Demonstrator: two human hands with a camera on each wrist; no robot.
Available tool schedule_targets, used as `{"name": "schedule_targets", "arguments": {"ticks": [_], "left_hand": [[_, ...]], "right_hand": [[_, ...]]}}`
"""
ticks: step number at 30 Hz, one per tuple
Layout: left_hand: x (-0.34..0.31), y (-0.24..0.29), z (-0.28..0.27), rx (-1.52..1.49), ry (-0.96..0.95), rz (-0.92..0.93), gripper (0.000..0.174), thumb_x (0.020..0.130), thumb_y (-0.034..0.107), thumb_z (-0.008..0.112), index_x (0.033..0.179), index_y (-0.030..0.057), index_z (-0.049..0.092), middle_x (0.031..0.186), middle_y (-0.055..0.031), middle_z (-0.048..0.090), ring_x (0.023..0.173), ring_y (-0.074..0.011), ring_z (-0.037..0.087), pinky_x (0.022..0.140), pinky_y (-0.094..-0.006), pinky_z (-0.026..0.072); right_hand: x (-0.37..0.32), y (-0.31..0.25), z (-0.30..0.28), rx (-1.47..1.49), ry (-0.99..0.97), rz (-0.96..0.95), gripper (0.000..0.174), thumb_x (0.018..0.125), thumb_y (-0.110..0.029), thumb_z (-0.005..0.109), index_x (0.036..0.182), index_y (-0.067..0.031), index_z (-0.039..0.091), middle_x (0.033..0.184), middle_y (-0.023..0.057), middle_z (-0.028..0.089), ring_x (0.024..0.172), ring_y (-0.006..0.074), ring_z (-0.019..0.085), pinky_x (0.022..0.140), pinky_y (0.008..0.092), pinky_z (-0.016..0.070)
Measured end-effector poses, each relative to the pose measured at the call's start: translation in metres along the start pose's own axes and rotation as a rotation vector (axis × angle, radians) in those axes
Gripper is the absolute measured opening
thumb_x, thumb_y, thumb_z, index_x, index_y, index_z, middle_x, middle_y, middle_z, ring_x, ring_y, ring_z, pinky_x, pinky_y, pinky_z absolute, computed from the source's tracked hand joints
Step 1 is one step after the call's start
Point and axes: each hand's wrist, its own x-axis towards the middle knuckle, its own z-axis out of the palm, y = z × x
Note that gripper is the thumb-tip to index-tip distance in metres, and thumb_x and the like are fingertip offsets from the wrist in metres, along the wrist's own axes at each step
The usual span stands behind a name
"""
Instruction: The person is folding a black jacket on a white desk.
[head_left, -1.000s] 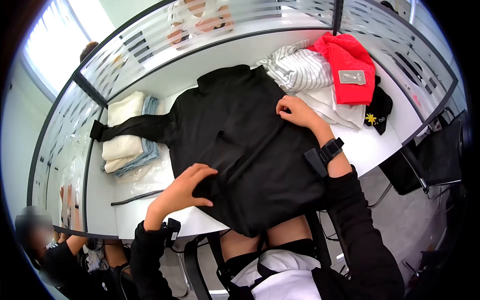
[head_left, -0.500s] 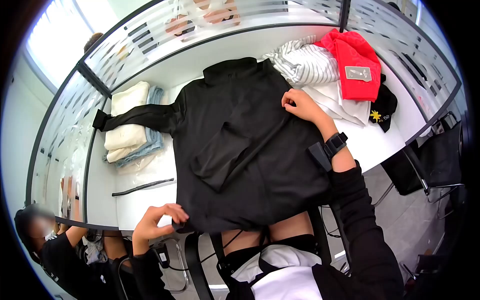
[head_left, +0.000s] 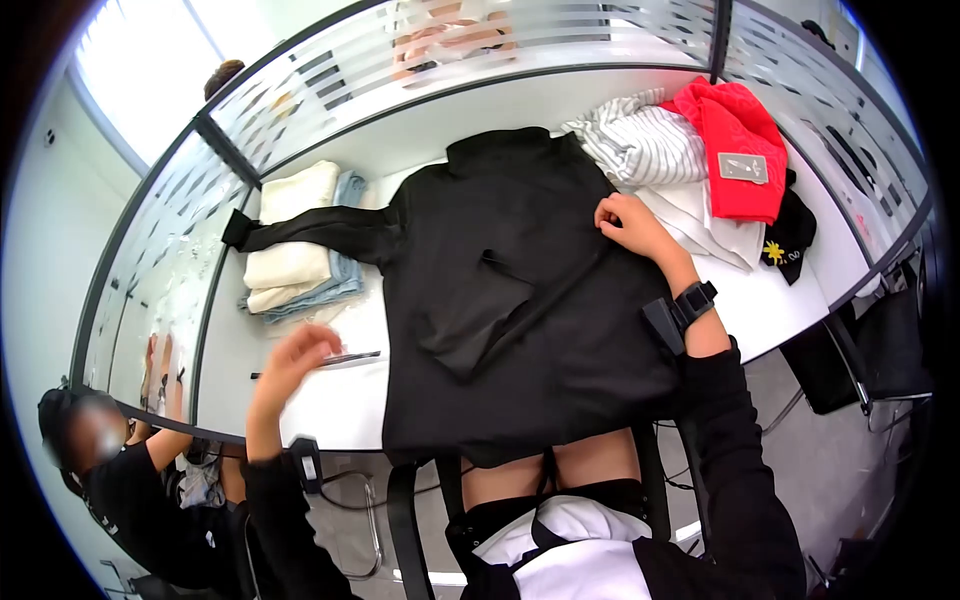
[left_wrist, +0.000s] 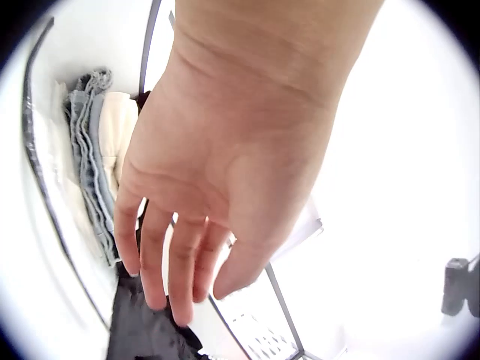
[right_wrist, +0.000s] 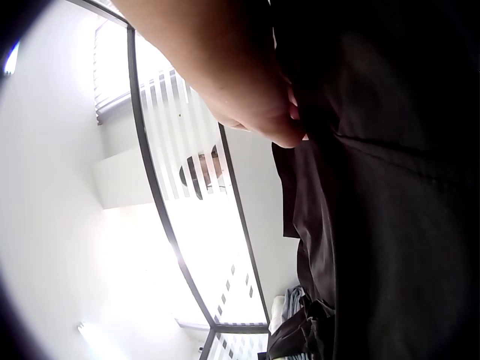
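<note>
A black long-sleeved shirt (head_left: 460, 300) lies spread over the table, its collar towards the back. One sleeve (head_left: 330, 232) stretches left across a folded stack; the other lies bent over the shirt's body. Lifted off the fabric, my left hand (head_left: 288, 368) is left of the hem, blurred, and holds nothing. The left wrist view shows that hand's palm (left_wrist: 225, 165) with the fingers loosely extended. My right hand (head_left: 635, 225) pinches the shirt's right side below the shoulder, its fingers curled. In the right wrist view, the thumb (right_wrist: 281, 131) is against the dark cloth, which hides the fingertips.
Folded cream cloth (head_left: 290, 267) and blue denim (head_left: 347, 275) are stacked at the left, near a thin black strip (head_left: 355, 357). At the right are striped cloth (head_left: 650, 140), a red garment (head_left: 745, 130), white cloth and a black cap (head_left: 790, 235). Partitions (head_left: 480, 80) border the table.
My left hand drew the shirt's front left hem corner out towards the left and front, then let go and rose away from it. The hem lies flatter. My right hand has stayed at the side.
</note>
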Motion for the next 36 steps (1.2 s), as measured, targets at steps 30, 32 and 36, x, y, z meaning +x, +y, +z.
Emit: {"name": "schedule_targets", "arguments": {"ticks": [30, 32, 36], "left_hand": [[0.197, -0.077, -0.098, -0.87, 0.622, 0.313, 0.035, 0.083, 0.006, 0.057, 0.117, -0.0014, 0.053, 0.106, -0.01, 0.057, 0.098, -0.0201, 0.055, 0.084, -0.0314, 0.0458], [0.186, -0.056, -0.102, -0.909, 0.721, 0.366, 0.036, 0.082, 0.005, 0.055, 0.116, -0.0057, 0.051, 0.11, -0.0134, 0.055, 0.1, -0.0223, 0.054, 0.089, -0.0328, 0.0438], [0.174, 0.0, -0.084, -0.701, 0.863, 0.419, 0.041, 0.084, 0.009, 0.053, 0.122, -0.0034, 0.048, 0.112, -0.0113, 0.053, 0.1, -0.0194, 0.053, 0.09, -0.0287, 0.041]], "right_hand": [[0.0, 0.001, 0.005, 0.0, 0.027, 0.029, 0.005, 0.073, -0.008, 0.059, 0.075, -0.0043, 0.056, 0.075, 0.0091, 0.053, 0.075, 0.024, 0.054, 0.067, 0.0332, 0.0443], [0.001, 0.001, 0.004, -0.004, 0.023, 0.026, 0.006, 0.073, -0.009, 0.059, 0.075, -0.0043, 0.056, 0.075, 0.009, 0.053, 0.075, 0.0242, 0.054, 0.067, 0.0333, 0.0443], [0.002, -0.001, 0.004, -0.015, 0.026, 0.014, 0.005, 0.073, -0.008, 0.059, 0.075, -0.0042, 0.056, 0.074, 0.0089, 0.053, 0.073, 0.0235, 0.054, 0.067, 0.0328, 0.0441]]}}
